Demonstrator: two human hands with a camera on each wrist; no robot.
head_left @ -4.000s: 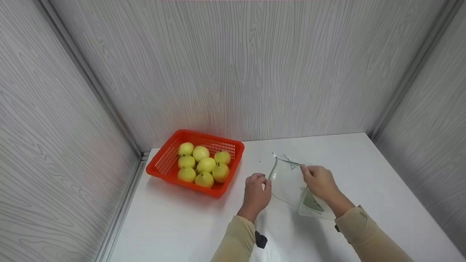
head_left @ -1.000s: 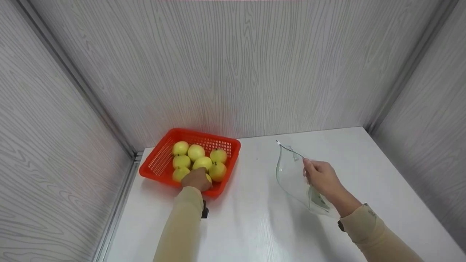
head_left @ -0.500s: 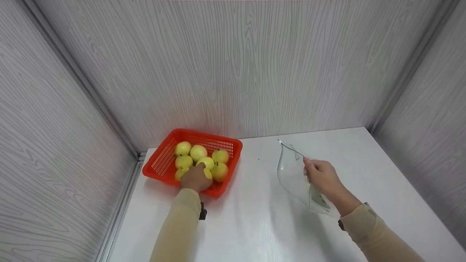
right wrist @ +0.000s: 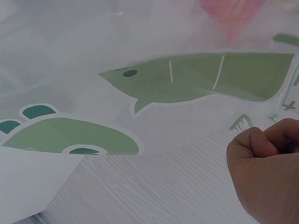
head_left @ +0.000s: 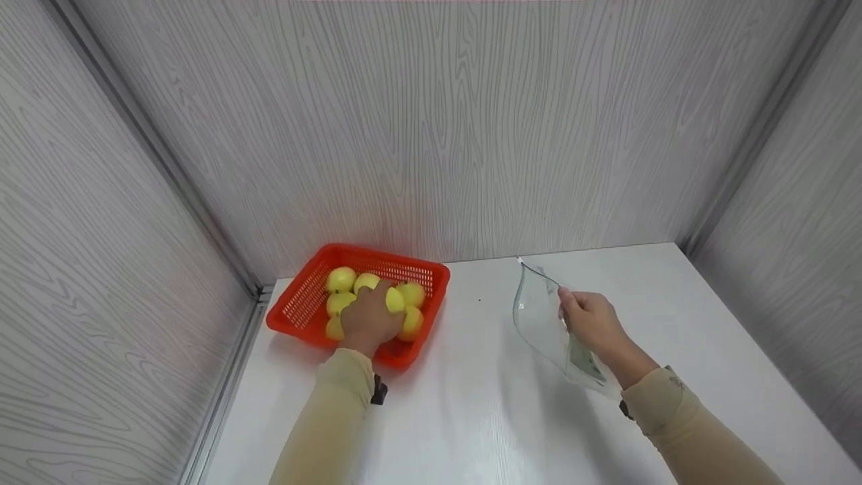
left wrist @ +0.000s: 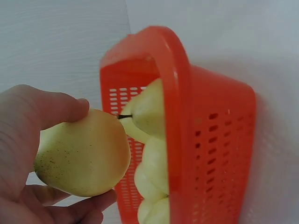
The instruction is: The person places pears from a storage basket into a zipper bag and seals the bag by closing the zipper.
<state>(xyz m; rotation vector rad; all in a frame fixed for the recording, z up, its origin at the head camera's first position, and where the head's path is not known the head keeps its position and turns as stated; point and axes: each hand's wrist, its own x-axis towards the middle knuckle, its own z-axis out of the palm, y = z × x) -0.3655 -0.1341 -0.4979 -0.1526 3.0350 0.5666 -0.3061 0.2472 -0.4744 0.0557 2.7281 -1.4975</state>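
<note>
Red basket (head_left: 397,360) sits at 8 o'clock in head view, pears (head_left: 341,279) inside. Left hand (head_left: 369,322) grips one yellow-green pear (left wrist: 86,154) above them. At basket's 3 o'clock: clear, green-printed bag (head_left: 539,327), edge pinched by right hand (head_left: 592,320).

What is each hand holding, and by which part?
The left hand grips a pear round its sides; the right hand holds a clear plastic bag by the rim of its mouth.
</note>
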